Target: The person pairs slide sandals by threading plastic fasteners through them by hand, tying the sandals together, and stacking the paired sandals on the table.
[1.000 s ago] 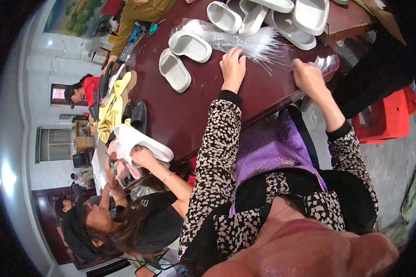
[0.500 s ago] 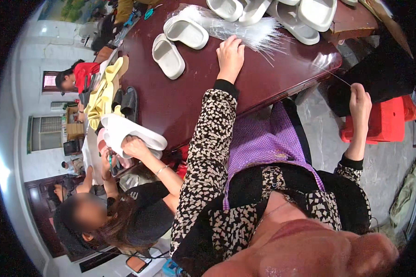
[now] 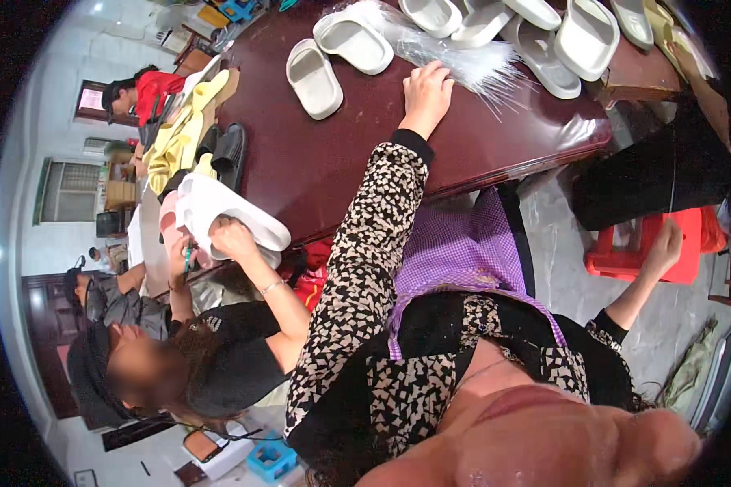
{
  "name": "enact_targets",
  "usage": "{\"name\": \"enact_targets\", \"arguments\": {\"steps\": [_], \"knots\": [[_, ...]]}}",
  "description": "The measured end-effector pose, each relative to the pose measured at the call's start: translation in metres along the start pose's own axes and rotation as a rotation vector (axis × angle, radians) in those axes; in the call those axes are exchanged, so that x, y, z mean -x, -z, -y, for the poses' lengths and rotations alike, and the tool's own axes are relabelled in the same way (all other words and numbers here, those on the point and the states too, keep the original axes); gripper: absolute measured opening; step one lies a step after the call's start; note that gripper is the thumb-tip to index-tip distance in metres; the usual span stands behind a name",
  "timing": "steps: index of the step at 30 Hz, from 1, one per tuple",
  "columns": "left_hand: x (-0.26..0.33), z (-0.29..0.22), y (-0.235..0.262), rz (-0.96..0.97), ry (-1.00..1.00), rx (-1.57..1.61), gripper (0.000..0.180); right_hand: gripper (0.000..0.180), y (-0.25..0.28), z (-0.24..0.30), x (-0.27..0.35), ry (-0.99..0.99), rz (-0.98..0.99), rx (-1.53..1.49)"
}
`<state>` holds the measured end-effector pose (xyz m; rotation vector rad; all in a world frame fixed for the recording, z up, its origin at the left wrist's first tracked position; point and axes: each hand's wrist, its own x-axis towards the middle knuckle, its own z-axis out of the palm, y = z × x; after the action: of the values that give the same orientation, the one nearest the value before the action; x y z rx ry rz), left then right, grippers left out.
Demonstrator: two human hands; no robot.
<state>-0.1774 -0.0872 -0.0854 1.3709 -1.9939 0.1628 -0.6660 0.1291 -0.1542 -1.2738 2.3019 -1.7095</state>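
Observation:
A bundle of thin clear plastic strands lies on the dark red table, its loose ends fanned toward me. My left hand rests on the tabletop beside it, fingers spread and at the bundle's near edge. Out to the right, past the table's edge, my right hand is closed in a pinch. One thin clear plastic strand rises from its fingers. Left of the bundle sits a pair of light grey slippers; several more grey slippers stand along the far side.
On my left a person in black handles white slippers. Yellow slippers and black slippers lie farther along the table. At right are a dark box-like shape and a red plastic stool. Another person in red works beyond.
My right hand has moved right and downward, away from the table, with the strand in its fingers. The left hand stays beside the bundle. The whole view has shifted slightly.

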Motion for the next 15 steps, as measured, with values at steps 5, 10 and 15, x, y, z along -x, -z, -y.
{"name": "enact_targets", "arguments": {"steps": [5,10,15], "knots": [[-0.006,-0.012,0.007,-0.043,0.018,0.205,0.023,0.015,-0.021,0.083,0.026,-0.308,0.158,-0.489],[0.008,-0.112,0.046,-0.015,-0.193,0.346,0.024,0.01,-0.044,0.132,0.034,-0.201,0.435,-0.563],[0.019,-0.189,0.089,0.062,-0.412,0.431,0.023,0.007,-0.066,0.167,0.056,0.189,0.585,-0.611]]}}
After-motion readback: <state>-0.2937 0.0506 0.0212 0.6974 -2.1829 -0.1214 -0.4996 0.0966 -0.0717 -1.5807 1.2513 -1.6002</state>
